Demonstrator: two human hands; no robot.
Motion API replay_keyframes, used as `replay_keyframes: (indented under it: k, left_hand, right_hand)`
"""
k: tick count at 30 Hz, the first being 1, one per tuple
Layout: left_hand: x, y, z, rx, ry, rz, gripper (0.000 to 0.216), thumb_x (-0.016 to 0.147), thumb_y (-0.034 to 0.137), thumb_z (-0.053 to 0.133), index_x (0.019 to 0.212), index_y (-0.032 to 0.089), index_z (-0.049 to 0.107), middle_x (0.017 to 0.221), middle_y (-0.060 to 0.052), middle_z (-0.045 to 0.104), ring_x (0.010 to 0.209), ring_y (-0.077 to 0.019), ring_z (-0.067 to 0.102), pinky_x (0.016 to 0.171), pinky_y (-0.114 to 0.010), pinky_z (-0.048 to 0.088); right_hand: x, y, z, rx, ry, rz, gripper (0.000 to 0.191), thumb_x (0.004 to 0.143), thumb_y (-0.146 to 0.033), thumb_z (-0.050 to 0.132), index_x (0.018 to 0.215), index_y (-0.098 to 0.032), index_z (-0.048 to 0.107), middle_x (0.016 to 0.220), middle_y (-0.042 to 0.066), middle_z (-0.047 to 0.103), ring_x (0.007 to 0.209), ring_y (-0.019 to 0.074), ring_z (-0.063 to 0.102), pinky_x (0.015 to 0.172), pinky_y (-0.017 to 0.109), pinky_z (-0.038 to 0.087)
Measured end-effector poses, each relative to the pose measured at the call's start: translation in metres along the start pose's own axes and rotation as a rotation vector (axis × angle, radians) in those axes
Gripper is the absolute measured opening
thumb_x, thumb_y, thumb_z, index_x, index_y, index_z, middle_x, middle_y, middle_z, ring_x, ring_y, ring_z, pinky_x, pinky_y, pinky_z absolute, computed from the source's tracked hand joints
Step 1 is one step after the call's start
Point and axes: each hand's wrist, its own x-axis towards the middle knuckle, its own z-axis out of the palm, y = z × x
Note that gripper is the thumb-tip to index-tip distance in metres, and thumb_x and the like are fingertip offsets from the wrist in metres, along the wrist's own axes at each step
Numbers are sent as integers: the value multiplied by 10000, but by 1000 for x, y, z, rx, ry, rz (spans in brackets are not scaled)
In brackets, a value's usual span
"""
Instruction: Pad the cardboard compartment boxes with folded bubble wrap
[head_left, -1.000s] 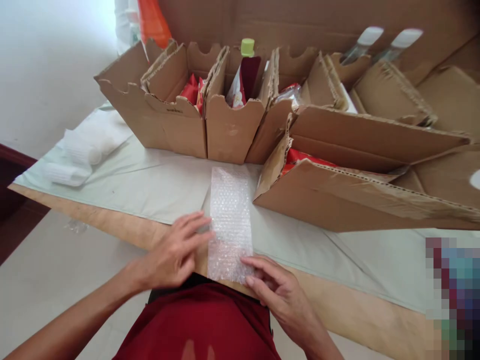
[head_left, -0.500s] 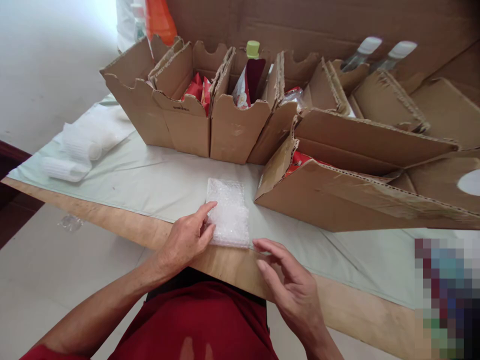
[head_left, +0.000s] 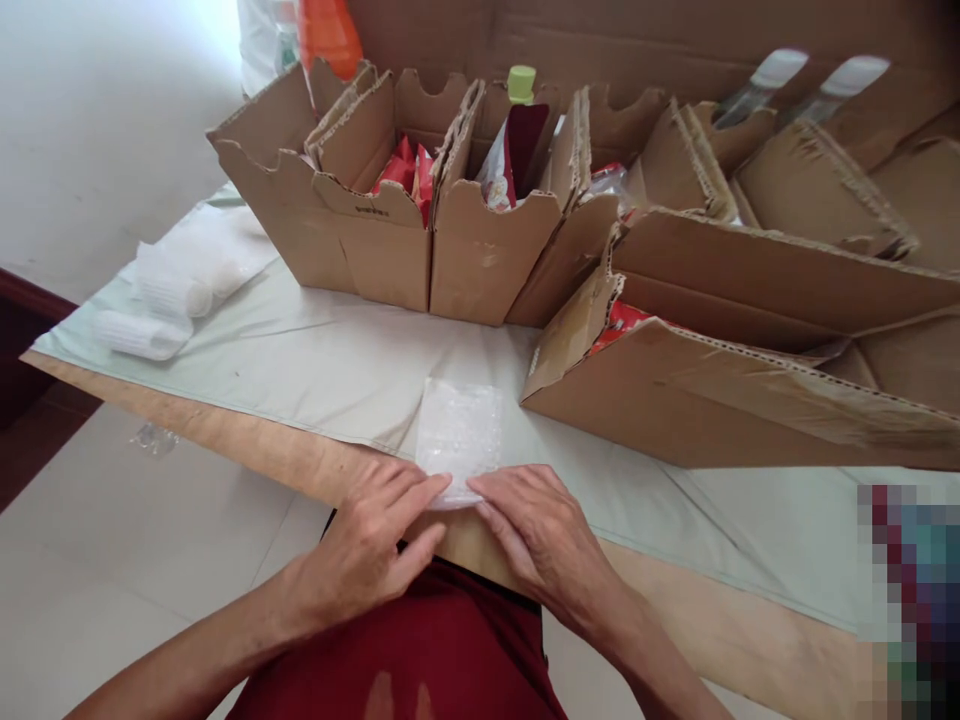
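A flat, clear bubble-wrap sheet or pouch lies on the cloth at the front edge of the table. My left hand rests at its near left corner, index fingertip on the plastic and thumb held apart. At the near right corner, my right hand pinches the edge between fingers and thumb. Whether the bubble wrap is one layer or several I cannot tell.
Cut cardboard boxes stand in a row at the back, holding red packets and bottles. A long cardboard box is on the right. White foam wrap lies at the left. A wooden edge borders the cloth.
My right hand has moved left onto the near edge of the bubble wrap. My left hand has slid down to its near corner. The view has shifted slightly.
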Motion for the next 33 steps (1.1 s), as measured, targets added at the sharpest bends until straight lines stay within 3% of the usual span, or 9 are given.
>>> replay_keyframes:
  k: [3,7,10,14,18,23,26,29,33]
  left_hand:
    - [5,-5,5,1,36,-72,302,977,129,531,1268,168,604,894,-60,737,792,-208,685,764,-373,570]
    - [23,-18,13,80,26,-138,303,975,166,547,1271,160,610,877,-53,727,727,-193,675,727,-357,582]
    - [28,-21,13,136,24,-146,295,973,163,542,1256,155,622,1010,-106,707,864,-229,693,774,-377,599]
    - [18,-14,7,123,79,-51,298,965,229,607,1261,191,612,1210,-150,665,1123,-300,637,953,-475,552]
    - [8,-7,1,3,-27,14,327,971,148,562,1294,191,580,1043,-96,721,970,-254,656,872,-440,535]
    - [20,-18,9,131,20,-92,295,994,193,551,1278,134,599,935,-96,717,842,-255,649,786,-433,555]
    - [27,-25,13,179,52,-150,290,1002,233,542,1266,143,618,1027,-125,704,920,-275,664,829,-454,579]
    - [21,-21,8,84,133,-201,303,999,276,562,1286,196,618,1093,-115,682,997,-260,680,880,-424,595]
    - [-6,-6,4,-157,244,-421,383,957,323,632,1334,262,612,1067,-78,712,930,-221,714,837,-358,630]
  right_hand:
    - [0,-1,-3,0,60,72,249,1028,-212,505,1193,-204,690,1040,74,777,935,214,704,833,372,526]
    - [-5,2,1,-191,254,31,263,987,-169,559,1227,-215,658,1208,119,727,1113,261,670,911,415,501]
    - [-5,4,6,-243,171,-48,258,967,-150,581,1205,-206,662,1243,116,725,1198,289,639,942,439,480]
    - [0,5,10,-208,94,-62,238,988,-132,547,1163,-196,695,1163,93,768,1209,291,643,956,453,471]
    - [0,4,4,-25,59,-6,233,1009,-169,533,1164,-222,699,1028,62,787,1047,236,695,933,422,492]
    - [-4,-2,2,-189,188,-2,248,995,-199,560,1220,-173,658,1189,141,721,1132,282,636,930,438,488]
    - [1,-3,9,-250,105,-48,293,959,-182,604,1248,-167,651,1229,149,700,1190,303,606,980,467,458]
    - [10,0,15,-254,42,-30,290,962,-143,575,1233,-179,670,1188,129,724,1155,288,630,974,463,461]
    - [14,3,11,-22,192,109,233,989,-150,542,1150,-215,698,1041,63,772,965,213,688,904,392,501]
